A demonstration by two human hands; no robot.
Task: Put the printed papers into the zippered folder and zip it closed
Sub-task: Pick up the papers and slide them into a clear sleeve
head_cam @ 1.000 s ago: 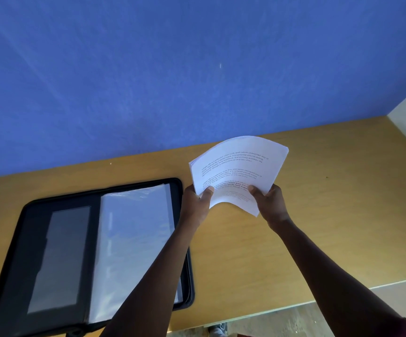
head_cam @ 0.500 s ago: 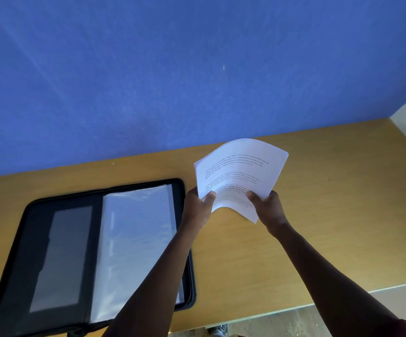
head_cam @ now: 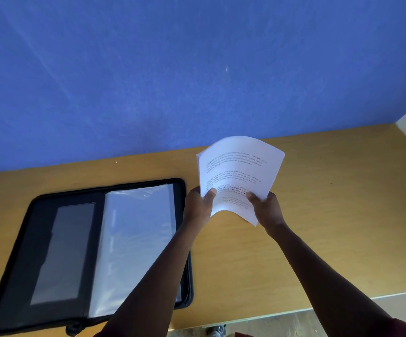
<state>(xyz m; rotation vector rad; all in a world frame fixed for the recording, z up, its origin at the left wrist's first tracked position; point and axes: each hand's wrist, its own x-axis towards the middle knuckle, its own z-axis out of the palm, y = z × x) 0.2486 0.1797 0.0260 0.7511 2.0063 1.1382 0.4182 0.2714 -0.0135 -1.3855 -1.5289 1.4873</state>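
Both grips clamped on the printed papers (head_cam: 239,171), left hand (head_cam: 198,207) and right hand (head_cam: 266,209), just right of the open zippered folder (head_cam: 58,251) on the worktop (head_cam: 331,215); text too blurry to read; left forearm hides the folder's right edge.

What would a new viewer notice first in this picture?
First, the white printed papers, held above the table near the centre, bowed, with the left hand and the right hand gripping the lower edge. Next, the black folder lying open on the table at lower left, with clear plastic sleeves on its right half. Behind everything stands a large blue wall.
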